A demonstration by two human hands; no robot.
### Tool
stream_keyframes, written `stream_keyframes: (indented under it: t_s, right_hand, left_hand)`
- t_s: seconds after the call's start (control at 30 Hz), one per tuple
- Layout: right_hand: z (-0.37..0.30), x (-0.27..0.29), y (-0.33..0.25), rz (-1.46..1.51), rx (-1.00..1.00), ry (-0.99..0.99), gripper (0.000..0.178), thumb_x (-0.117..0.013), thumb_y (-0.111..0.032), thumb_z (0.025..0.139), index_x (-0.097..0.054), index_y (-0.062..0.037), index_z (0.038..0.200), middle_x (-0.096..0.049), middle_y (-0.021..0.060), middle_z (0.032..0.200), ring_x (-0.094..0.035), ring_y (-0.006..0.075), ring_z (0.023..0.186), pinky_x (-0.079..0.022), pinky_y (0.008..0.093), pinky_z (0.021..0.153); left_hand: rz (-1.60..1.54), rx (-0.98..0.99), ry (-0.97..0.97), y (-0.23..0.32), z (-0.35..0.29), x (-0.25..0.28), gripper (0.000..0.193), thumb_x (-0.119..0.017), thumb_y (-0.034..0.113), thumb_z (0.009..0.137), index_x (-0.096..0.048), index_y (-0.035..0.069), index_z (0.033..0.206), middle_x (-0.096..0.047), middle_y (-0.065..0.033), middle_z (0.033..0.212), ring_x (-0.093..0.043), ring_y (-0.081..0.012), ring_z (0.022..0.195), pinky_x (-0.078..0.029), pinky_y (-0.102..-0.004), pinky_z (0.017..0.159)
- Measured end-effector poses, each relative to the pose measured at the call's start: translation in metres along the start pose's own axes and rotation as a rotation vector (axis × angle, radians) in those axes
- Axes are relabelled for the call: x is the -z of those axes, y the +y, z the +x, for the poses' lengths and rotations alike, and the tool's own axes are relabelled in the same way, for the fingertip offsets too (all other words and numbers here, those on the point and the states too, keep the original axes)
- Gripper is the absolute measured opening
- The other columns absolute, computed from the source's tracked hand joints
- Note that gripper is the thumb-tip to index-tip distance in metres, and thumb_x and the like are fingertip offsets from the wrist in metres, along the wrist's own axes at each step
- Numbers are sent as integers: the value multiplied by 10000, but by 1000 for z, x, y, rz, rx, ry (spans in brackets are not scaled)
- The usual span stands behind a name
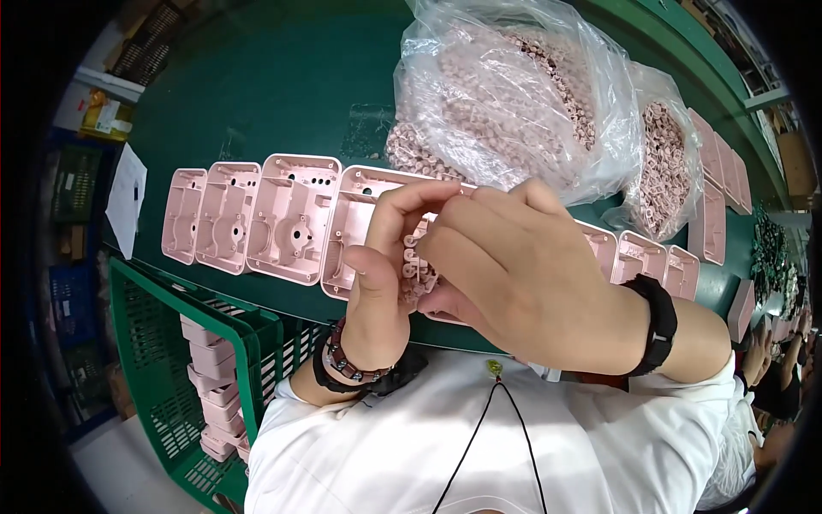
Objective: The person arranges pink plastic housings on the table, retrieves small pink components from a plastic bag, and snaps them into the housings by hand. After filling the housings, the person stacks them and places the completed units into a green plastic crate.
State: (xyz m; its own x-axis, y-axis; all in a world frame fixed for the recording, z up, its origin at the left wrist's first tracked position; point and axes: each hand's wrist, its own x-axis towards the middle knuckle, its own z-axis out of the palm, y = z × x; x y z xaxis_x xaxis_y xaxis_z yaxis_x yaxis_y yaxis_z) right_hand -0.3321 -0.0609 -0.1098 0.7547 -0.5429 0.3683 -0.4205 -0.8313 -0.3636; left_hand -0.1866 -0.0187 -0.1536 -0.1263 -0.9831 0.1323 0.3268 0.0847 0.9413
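My left hand (378,287) is cupped, its palm and fingers curled round several small pink plastic parts (415,272). Over it reaches my right hand (522,265), with fingers bent and fingertips close to those parts. Whatever the right fingertips pinch is hidden behind the knuckles. Both hands hover above a row of pink plastic housings (293,230) laid open side up, showing bosses and round holes inside. The middle of that row is covered by my hands.
Beyond the housings, a large clear bag (514,94) of small pink parts lies on the green table (257,103), with a smaller bag (664,158) to its right. More pink housings (712,218) stand far right. A green crate (248,343) holding stacked pink housings is at lower left.
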Motion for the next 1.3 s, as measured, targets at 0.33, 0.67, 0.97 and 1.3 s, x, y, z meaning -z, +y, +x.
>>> stream_keyframes:
  t_s: [0.33, 0.67, 0.97, 1.3]
  right_hand:
    - [2, -6, 10, 220, -95, 82, 231, -693, -100, 622, -542, -89, 797, -515, 17, 779, -517, 173, 708, -316, 301, 642]
    - [-5, -3, 34, 395, 117, 154, 147, -647, -16, 655, -571, -34, 779, -530, 91, 787, -557, 226, 731, -417, 298, 591]
    - [-6, -3, 31, 360, 155, 116, 150, -654, -30, 672, -589, -5, 805, -546, 85, 833, -556, 210, 762, -461, 292, 642]
    - [3, 4, 32, 610, -106, -110, 125, -697, -96, 682, -610, -57, 763, -541, 75, 819, -531, 211, 718, -395, 317, 613]
  left_hand:
    - [-1, 52, 59, -5, 7, 6, 388, -405, 324, 937, -403, -1, 1147, -506, -74, 1011, -489, -67, 789, -405, -181, 671]
    - [-302, 237, -222, -3, 5, 28, 266, -465, 208, 923, -431, 2, 1088, -529, -40, 920, -489, -42, 674, -383, -145, 597]
    - [-380, 348, -138, 3, -2, 19, 204, -588, 132, 852, -447, 15, 941, -552, -68, 880, -539, -77, 717, -415, -184, 619]
    - [427, -114, -194, -2, -2, 32, 245, -675, 86, 768, -446, 23, 828, -567, -78, 735, -542, -112, 642, -412, -213, 564]
